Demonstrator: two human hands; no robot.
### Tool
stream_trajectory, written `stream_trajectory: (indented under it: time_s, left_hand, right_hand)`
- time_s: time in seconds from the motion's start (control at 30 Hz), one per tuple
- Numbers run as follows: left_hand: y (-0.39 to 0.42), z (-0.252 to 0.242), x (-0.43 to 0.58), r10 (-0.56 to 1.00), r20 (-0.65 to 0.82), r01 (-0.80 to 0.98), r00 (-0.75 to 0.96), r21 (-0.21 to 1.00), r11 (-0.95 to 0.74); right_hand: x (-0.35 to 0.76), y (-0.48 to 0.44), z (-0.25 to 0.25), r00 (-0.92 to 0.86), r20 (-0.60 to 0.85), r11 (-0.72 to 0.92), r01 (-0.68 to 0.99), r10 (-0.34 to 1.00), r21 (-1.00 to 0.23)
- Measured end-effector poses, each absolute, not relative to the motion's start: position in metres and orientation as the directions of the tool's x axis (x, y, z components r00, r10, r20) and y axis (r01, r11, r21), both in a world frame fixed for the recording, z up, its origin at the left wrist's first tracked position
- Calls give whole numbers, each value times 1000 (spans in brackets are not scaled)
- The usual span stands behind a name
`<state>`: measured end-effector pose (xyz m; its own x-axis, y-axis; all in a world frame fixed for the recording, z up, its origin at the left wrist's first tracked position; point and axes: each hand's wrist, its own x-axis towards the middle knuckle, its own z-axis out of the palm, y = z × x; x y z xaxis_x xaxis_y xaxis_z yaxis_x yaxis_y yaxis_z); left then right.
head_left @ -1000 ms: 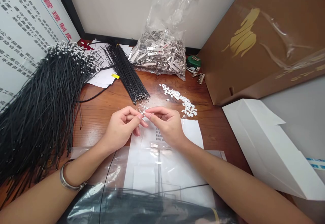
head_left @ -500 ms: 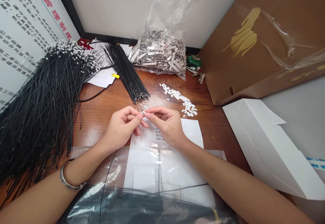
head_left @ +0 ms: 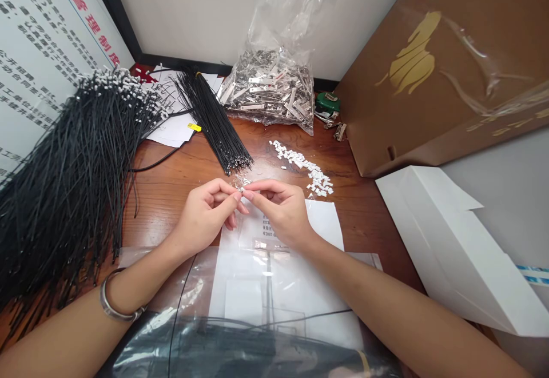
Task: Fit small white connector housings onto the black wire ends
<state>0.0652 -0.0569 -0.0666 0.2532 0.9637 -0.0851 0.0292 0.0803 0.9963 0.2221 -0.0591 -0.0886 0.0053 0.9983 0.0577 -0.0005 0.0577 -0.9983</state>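
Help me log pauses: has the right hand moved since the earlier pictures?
No, the right hand visibly keeps its place against the loose white pieces on the table.

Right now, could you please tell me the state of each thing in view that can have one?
Left hand: fingertips pinched.
Right hand: fingertips pinched.
Small white piece: held between them, mostly hidden.
Black wire bundle: tied near its far end.
Large black wire pile: white-tipped, spread.
White pieces: loose, scattered.
Metal clips: mostly bagged.
Front paper: partly under clear plastic.
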Motion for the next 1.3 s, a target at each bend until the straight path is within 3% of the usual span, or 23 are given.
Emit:
stream_trajectory:
  time_s: [0.63,1.3]
  left_hand:
    - [-58,-65,66,959,-117,87,259,991,98]
    - [-53,-69,65,927,-183,-68,328,974,217]
  right_hand:
    - [222,-60,-89,21,30,31,-36,999,-999]
    - [223,-59,-88,-17,97,96,-50,995,-994]
